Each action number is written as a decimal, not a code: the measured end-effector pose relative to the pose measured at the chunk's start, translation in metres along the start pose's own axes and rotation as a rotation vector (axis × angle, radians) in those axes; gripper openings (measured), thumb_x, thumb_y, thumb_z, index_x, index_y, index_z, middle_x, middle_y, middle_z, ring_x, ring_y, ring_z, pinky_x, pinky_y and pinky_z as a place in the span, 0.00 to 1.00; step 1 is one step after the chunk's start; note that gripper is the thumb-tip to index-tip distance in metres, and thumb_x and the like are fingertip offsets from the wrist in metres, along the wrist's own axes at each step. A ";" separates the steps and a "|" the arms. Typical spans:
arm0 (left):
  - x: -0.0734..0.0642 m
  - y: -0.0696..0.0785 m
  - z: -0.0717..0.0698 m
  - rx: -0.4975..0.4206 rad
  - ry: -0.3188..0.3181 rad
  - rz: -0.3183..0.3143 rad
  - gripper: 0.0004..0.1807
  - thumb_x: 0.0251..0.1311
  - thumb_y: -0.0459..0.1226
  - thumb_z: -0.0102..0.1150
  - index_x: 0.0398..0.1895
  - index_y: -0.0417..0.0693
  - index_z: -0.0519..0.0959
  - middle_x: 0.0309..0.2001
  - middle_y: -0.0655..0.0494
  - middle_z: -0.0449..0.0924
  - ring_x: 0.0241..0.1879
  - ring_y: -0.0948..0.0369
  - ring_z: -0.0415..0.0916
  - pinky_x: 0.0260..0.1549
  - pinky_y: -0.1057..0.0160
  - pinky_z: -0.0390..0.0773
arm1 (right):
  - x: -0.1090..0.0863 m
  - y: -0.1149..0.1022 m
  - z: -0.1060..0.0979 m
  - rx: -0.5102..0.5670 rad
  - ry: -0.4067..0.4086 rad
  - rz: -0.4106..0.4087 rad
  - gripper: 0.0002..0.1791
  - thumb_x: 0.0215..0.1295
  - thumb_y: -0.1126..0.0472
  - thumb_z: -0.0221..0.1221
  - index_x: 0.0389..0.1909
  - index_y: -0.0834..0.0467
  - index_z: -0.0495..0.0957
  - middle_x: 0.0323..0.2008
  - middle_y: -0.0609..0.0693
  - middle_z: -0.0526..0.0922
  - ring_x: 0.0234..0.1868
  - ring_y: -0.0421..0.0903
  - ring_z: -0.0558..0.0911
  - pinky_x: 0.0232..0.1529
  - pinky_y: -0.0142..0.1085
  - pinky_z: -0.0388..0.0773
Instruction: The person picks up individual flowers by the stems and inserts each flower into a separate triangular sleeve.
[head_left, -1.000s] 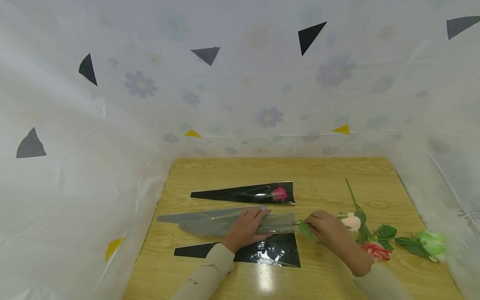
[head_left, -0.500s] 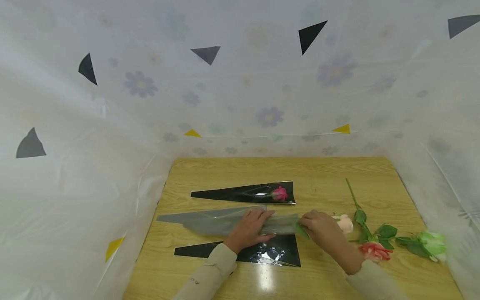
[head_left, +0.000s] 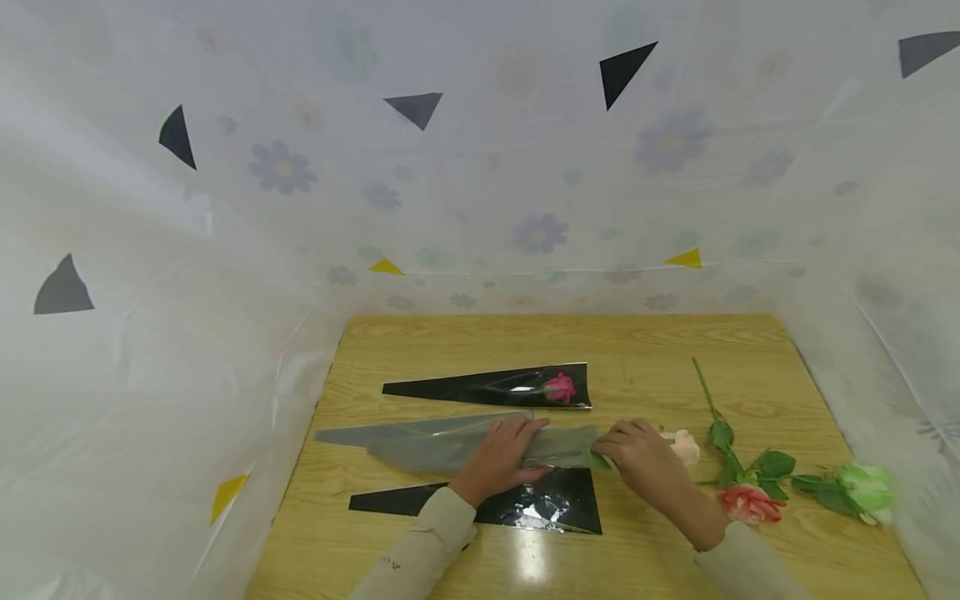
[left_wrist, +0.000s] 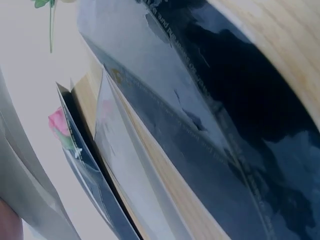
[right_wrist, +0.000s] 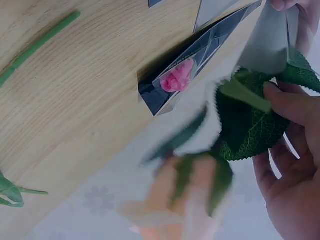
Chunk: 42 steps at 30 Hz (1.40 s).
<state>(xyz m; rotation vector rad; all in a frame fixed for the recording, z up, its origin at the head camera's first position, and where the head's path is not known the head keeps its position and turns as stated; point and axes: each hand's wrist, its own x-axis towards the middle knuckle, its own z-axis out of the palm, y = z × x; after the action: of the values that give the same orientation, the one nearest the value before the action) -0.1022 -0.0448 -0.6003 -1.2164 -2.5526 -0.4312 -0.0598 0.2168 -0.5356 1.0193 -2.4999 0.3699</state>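
Observation:
In the head view a translucent grey flower sleeve (head_left: 558, 446) lies across the middle of the table. My left hand (head_left: 501, 458) holds it near its wide end, fingers over the far edge and thumb along the near one. At the mouth, my right hand (head_left: 647, 462) pinches a peach rose (head_left: 684, 448) by its stem and green leaves (right_wrist: 250, 112). Its stem points into the sleeve, where the grey film veils it. The bloom, blurred in the right wrist view, hangs outside. The left wrist view does not show the left hand.
Behind lies a black sleeve (head_left: 457, 387) with a pink rose (head_left: 559, 387) inside. Another black sleeve (head_left: 495, 504) lies in front, partly under the left forearm. A coral rose (head_left: 752, 502) and a pale green rose (head_left: 862, 487) rest at the right.
My right hand has moved left with the peach rose, up to the sleeve's mouth. Less leaf shows outside, and the bloom has shifted left. The left hand moved only slightly.

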 end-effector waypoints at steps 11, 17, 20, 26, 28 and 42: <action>0.003 0.000 0.003 -0.024 0.052 -0.007 0.42 0.48 0.56 0.64 0.66 0.51 0.62 0.46 0.57 0.70 0.43 0.62 0.69 0.41 0.59 0.68 | 0.001 0.000 -0.006 0.048 0.044 0.015 0.07 0.52 0.66 0.64 0.33 0.54 0.83 0.32 0.47 0.83 0.36 0.47 0.79 0.44 0.46 0.71; 0.003 -0.005 0.000 -0.024 0.119 -0.014 0.40 0.49 0.54 0.64 0.65 0.50 0.64 0.44 0.57 0.71 0.41 0.61 0.70 0.45 0.59 0.70 | 0.001 0.001 -0.025 0.045 0.269 0.102 0.16 0.67 0.55 0.49 0.43 0.58 0.83 0.40 0.51 0.83 0.42 0.54 0.78 0.47 0.53 0.68; 0.003 -0.007 0.000 -0.035 0.154 -0.021 0.41 0.48 0.53 0.65 0.65 0.48 0.65 0.44 0.56 0.71 0.41 0.61 0.70 0.43 0.59 0.70 | -0.007 0.006 -0.035 0.085 0.383 0.291 0.18 0.64 0.55 0.53 0.48 0.62 0.80 0.44 0.56 0.81 0.44 0.58 0.77 0.46 0.54 0.67; 0.004 -0.008 -0.003 -0.042 0.194 -0.031 0.39 0.51 0.55 0.62 0.64 0.47 0.66 0.43 0.56 0.71 0.40 0.61 0.69 0.39 0.60 0.70 | -0.031 0.024 -0.045 0.406 0.172 0.777 0.33 0.68 0.53 0.52 0.68 0.64 0.56 0.62 0.68 0.62 0.58 0.69 0.63 0.49 0.64 0.60; 0.005 -0.008 -0.004 -0.015 0.198 -0.017 0.38 0.52 0.55 0.61 0.64 0.47 0.65 0.43 0.57 0.71 0.39 0.61 0.69 0.38 0.61 0.70 | -0.039 0.030 -0.044 0.572 0.058 0.878 0.37 0.71 0.48 0.45 0.72 0.62 0.45 0.66 0.70 0.53 0.60 0.72 0.59 0.49 0.65 0.61; 0.008 -0.010 0.000 0.066 0.223 0.064 0.38 0.52 0.54 0.61 0.65 0.47 0.65 0.38 0.57 0.70 0.35 0.62 0.68 0.36 0.62 0.70 | -0.051 0.042 -0.009 1.200 0.229 1.012 0.29 0.73 0.52 0.43 0.67 0.64 0.53 0.60 0.61 0.57 0.55 0.46 0.69 0.47 0.35 0.75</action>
<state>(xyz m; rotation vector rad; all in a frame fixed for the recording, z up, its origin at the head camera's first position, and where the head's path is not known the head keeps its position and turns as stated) -0.1147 -0.0448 -0.5988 -1.1543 -2.3154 -0.4383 -0.0541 0.2801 -0.5556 -0.1698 -2.2382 2.2558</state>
